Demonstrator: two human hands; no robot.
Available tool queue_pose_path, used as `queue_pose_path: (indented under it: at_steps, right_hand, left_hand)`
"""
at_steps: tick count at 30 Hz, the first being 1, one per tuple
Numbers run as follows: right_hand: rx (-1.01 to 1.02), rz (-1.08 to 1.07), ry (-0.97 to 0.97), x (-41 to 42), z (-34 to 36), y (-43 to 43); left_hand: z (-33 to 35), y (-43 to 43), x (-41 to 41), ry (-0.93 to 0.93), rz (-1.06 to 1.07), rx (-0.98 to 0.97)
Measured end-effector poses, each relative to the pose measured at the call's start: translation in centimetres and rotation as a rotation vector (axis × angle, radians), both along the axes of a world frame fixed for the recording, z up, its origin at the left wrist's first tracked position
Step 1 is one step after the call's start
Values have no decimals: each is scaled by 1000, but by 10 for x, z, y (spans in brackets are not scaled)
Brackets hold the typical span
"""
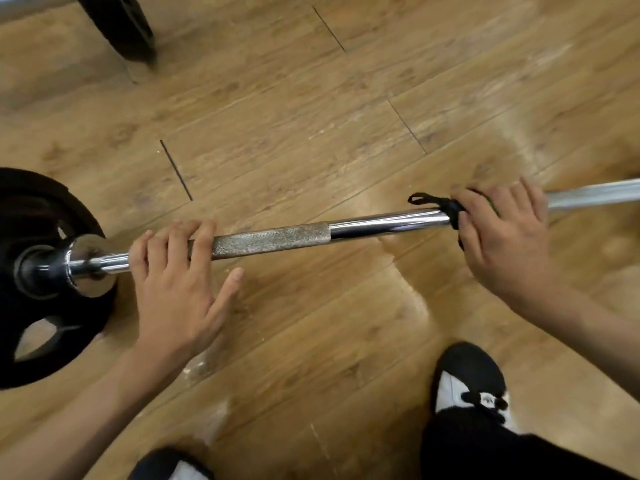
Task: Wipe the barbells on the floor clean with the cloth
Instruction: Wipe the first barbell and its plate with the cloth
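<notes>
**Near.** A black-and-white shoe (471,386) stands on the wood-plank floor (294,140), close to the barbell (381,223), which lies across the view from left to right.

**Middle.**
- The left hand (176,282) hooks its fingers (173,244) over the shaft beside the chrome collar (86,261). The thumb juts out free, so this is a hook and not a full wrap.
- The right hand (505,240) is clamped around the black cloth (450,211). The cloth is bunched on the smooth chrome just past the knurled grip (273,239), and a loose loop of it pokes out on the far side.
- The black weight plate (31,306) at the left end rests on its rim.

**Far.** At top left a second barbell (117,26) shows one dark plate and a stub of shaft, both blurred. Whether it has been wiped cannot be told.

**Likely hazards, as judged from this view.**
- The bar sits on a round plate, so a sideways push from the cloth could roll it toward the shoe. The thumbless left hold would do little to check that.
- A stroke toward the left could snag the cloth or its loop on the knurling and pull it from the grip.
- The same stroke carried too far could run the right hand into the left fingers.
- A light pass would probably skim over the dull, speckled knurling and leave grime in the grooves.
</notes>
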State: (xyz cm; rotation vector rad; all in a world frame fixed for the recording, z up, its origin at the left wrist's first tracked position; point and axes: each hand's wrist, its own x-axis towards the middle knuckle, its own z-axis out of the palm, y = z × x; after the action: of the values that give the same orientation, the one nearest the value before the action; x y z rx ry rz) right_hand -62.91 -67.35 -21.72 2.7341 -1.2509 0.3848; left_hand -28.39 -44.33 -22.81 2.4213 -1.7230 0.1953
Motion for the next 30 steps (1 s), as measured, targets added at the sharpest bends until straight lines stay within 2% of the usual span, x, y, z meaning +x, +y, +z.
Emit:
queue_pose_path:
  at_steps: [4,12,16,18,25,28,30]
  right_hand:
    - [51,-53,-92,19,-2,-1]
    - [93,345,-147,188,-12,54]
    - [79,415,-110,190,-8,35]
    - [36,375,-120,163,-9,18]
    - [17,-22,-51,40,-4,-56]
    - [86,-81,-98,52,-3,-59]
    - [111,-21,-119,84,-2,-49]
  left_hand:
    - [-2,-12,8,-3,-23,-27]
    - [0,-34,29,-41,-42,-3]
    - [-1,-47,32,-38,27,-12]
    - [-2,-50,34,-34,52,-23]
    - [-7,-66,39,10,59,-98]
    - [-7,-73,43,9,65,-104]
    - [-7,-77,46,12,67,-97]
